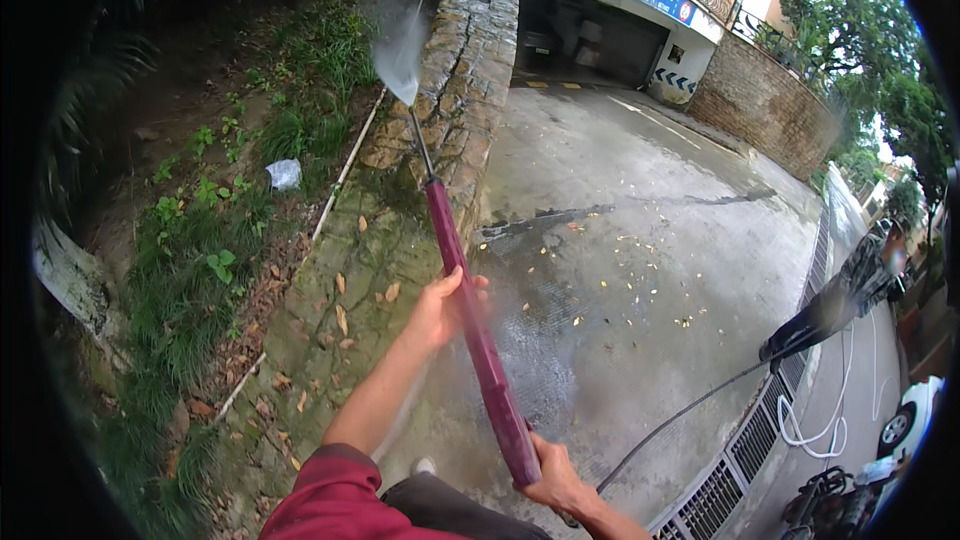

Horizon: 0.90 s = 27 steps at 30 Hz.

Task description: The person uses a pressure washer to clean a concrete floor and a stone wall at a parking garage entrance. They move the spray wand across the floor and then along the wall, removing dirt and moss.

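Observation:
A long dark red pressure washer wand [487, 365] slants up and away in front of me, its thin metal lance at the far end. My left hand [437, 310] is wrapped round the middle of the red body. At the near end my right hand [556, 477] grips the wand, though some of its fingers are hidden behind it. A white fan of water spray [399, 62] leaves the nozzle toward the far end of the low stone wall [470, 50]. The stone under the nozzle looks wet and brown; nearer stones look greenish, with fallen leaves.
Grass [190, 300] and a crumpled white bag [284, 174] lie left of a thin pale pipe [345, 165]. A dark hose [680, 412] runs right, past a drain grate [735, 465] and a standing person [835, 295]. A white hose [835, 430] lies beyond, beside machinery [825, 505].

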Tool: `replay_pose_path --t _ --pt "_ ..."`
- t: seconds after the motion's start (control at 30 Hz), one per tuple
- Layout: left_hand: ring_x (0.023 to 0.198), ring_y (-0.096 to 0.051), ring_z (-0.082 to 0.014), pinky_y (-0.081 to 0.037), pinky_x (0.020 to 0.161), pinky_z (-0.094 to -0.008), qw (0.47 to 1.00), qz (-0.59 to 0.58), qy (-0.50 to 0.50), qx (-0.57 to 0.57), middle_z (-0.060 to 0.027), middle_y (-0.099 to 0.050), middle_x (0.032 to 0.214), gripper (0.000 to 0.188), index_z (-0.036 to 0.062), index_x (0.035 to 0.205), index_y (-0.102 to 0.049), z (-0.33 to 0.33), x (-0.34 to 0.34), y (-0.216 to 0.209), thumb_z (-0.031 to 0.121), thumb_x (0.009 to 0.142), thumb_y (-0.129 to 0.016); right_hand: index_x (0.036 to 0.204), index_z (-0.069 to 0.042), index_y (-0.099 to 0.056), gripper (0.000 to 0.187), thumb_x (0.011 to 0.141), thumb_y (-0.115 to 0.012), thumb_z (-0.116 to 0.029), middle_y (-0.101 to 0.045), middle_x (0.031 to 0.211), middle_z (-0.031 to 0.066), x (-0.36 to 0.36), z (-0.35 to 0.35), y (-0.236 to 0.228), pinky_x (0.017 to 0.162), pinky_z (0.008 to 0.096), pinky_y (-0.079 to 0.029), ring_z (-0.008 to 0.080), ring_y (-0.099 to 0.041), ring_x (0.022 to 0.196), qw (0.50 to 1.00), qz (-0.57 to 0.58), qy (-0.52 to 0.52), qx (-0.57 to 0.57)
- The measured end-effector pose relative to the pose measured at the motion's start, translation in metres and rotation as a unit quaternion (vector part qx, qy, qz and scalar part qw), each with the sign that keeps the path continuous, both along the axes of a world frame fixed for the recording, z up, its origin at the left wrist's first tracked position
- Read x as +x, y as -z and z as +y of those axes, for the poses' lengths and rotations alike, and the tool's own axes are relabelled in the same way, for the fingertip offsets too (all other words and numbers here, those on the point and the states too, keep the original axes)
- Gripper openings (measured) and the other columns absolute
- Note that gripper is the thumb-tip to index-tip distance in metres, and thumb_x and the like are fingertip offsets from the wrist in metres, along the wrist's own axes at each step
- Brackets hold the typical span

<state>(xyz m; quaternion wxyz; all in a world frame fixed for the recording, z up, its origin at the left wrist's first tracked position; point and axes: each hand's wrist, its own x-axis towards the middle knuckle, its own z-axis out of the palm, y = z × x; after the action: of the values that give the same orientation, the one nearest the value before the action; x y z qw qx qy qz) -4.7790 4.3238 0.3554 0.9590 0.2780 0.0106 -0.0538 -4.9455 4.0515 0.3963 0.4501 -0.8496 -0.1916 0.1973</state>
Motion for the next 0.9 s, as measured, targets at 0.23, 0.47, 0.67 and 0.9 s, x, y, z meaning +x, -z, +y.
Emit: replay_pose_path --t 0.23,0.47,0.67,0.9 --pt "0.08 -0.063 -0.0255 -0.054 0.073 -0.0438 0.994 0.1 0.013 -0.04 -0.0114 -0.063 0.09 0.035 0.0025 0.104 -0.056 -0.135 -0.091 0.052 0.036 0.093 -0.061 0.113 -0.002 -0.059 0.041 0.076 -0.07 -0.016 -0.067 0.087 0.0238 -0.14 -0.172 -0.008 0.078 0.0409 -0.05 0.0341 -0.069 0.085 0.995 0.092 -0.003 -0.031" --pt "0.074 -0.059 -0.024 -0.054 0.067 -0.0423 0.984 0.152 -0.005 -0.092 -0.0091 -0.057 0.085 0.019 0.0084 0.097 -0.052 -0.25 -0.2 0.062 0.021 0.091 -0.065 0.113 -0.002 -0.059 0.04 0.077 -0.069 -0.016 -0.067 0.085 0.0235 -0.242 -0.268 -0.023 0.076 0.041 -0.051 0.0347 -0.069 0.083 0.988 0.145 0.011 -0.053" --pt "0.072 -0.059 -0.0228 -0.053 0.065 -0.0418 0.98 0.194 0.006 -0.051 -0.0074 -0.057 0.084 0.016 0.0085 0.098 -0.051 -0.271 -0.279 0.054 0.015 0.091 -0.064 0.113 -0.002 -0.059 0.04 0.077 -0.069 -0.015 -0.067 0.084 0.0235 -0.308 -0.282 -0.026 0.075 0.0412 -0.051 0.0353 -0.069 0.082 0.986 0.157 0.017 -0.06" --pt "0.076 -0.061 -0.0214 -0.056 0.071 -0.0399 0.994 0.105 -0.028 -0.018 -0.0088 -0.059 0.084 0.032 0.0016 0.093 -0.056 -0.198 -0.265 0.047 0.033 0.096 -0.058 0.106 0.0 -0.06 0.038 0.07 -0.071 -0.008 -0.064 0.074 0.0138 -0.323 -0.212 -0.002 0.068 0.0331 -0.05 0.0162 -0.06 0.068 0.995 0.094 0.04 -0.008"
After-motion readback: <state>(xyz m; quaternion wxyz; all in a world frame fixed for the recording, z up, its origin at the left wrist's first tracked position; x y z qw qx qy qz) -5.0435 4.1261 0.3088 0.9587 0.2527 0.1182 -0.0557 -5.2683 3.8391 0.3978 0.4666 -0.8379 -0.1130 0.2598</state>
